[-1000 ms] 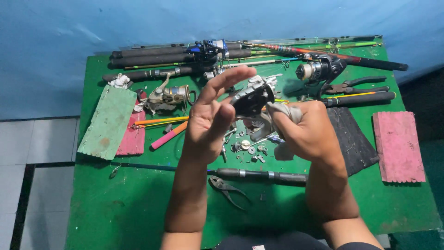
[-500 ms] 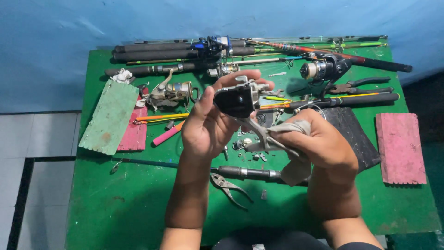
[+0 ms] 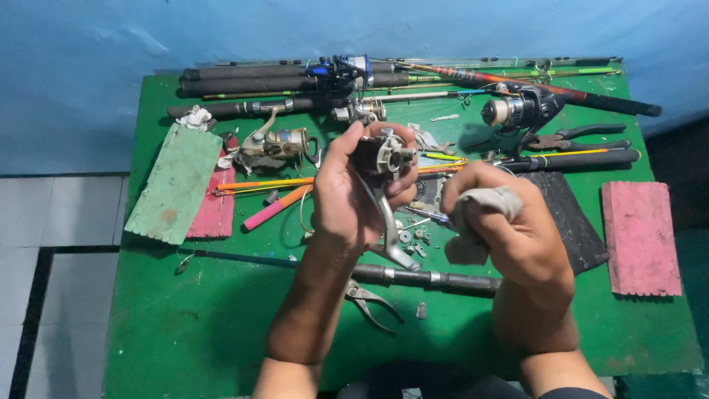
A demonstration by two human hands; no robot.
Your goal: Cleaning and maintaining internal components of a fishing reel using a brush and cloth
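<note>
We see green table (image 3: 170, 325), bare green in near-left corner, green board (image 3: 176, 183) lying near left edge. Left hand (image 3: 347, 196) raised above table middle, fingers wrapped round dark reel body (image 3: 380, 155), its metal foot (image 3: 390, 236) hanging down. Small screws and washers (image 3: 413, 238) scattered below. Right hand (image 3: 509, 229) just beside, apart from reel, closed tight on grey rag (image 3: 484, 207); rag possibly folded, we cannot tell. Pink board (image 3: 641, 236) near right edge. Rods (image 3: 295, 74) crowd far edge.
</note>
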